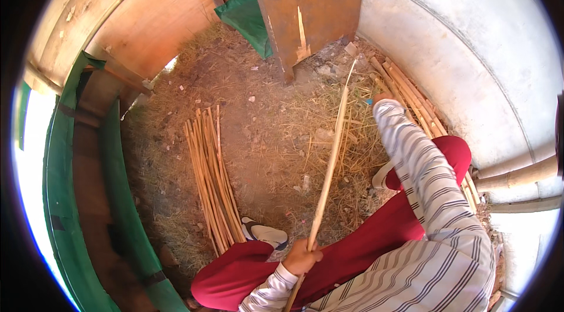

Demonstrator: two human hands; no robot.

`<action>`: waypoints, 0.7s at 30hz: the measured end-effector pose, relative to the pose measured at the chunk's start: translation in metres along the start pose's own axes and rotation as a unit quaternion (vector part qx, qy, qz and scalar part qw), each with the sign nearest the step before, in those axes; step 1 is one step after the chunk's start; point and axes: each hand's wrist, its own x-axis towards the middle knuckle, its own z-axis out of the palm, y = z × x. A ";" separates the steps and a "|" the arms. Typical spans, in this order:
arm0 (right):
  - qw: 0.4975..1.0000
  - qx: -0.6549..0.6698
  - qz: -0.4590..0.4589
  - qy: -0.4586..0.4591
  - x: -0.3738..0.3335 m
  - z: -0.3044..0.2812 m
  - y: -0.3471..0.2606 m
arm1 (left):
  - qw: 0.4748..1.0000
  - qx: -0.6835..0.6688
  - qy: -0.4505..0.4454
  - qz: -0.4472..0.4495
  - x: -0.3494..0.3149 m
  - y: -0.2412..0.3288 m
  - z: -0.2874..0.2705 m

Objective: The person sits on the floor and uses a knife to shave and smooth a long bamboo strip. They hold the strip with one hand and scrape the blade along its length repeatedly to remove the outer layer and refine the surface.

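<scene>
- Here, the left hand (301,256) wraps the pale stick (332,171) near its lower end, presumably leaving the upper length free.
- Right hand (383,97): beside the poles (418,99) along the wall (470,65); its grip cannot be told.
- Pale stick: slanting above littered ground (252,147), slender, straw-coloured, tapering to a thin tip.

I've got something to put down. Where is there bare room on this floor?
The barest patch is the dirt floor between the stick bundle and the straw, in front of the brown cabinet, though small scraps lie there. Along the white wall it is crowded with more sticks and the right hand.
</scene>
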 end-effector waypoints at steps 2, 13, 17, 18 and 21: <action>1.000 -0.014 0.010 0.020 -0.033 -0.026 -0.007 | 0.984 -0.163 -0.048 -0.045 0.004 -0.002 -0.014; 0.990 0.025 -0.136 -0.011 -0.195 -0.087 -0.079 | 0.943 -0.313 -0.096 -0.065 0.027 0.026 -0.026; 0.952 0.065 -0.298 -0.024 -0.272 -0.047 -0.077 | 0.957 -0.267 -0.111 -0.037 0.037 0.022 -0.023; 0.948 0.071 -0.310 -0.026 -0.286 -0.039 -0.075 | 0.959 -0.258 -0.111 -0.033 0.038 0.026 -0.021; 0.937 0.072 -0.341 0.010 -0.296 -0.002 -0.072 | 0.959 -0.258 -0.116 -0.037 0.039 0.033 -0.018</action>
